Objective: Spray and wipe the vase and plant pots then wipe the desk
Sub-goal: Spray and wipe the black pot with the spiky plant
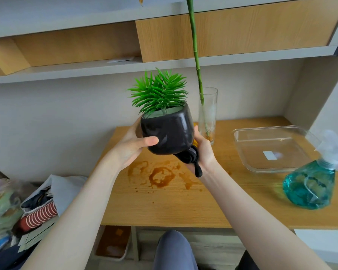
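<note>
A glossy black plant pot [169,131] with a spiky green plant is lifted above the desk and tilted to the right. My left hand [133,148] grips its left side, thumb across the front. My right hand [203,151] holds a bunched black cloth [190,157] against the pot's lower right side. Behind the pot a tall clear glass vase [208,114] with a long green stem stands on the wooden desk [164,207]. Brown stains [160,176] mark the desk below the pot. A teal spray bottle [312,184] stands at the right.
A clear plastic tray [271,149] lies at the back right of the desk. Shelves run along the wall above. To the left of the desk are bags and a striped item [39,213]. A bin [113,242] sits under the desk, and my knee is at the front edge.
</note>
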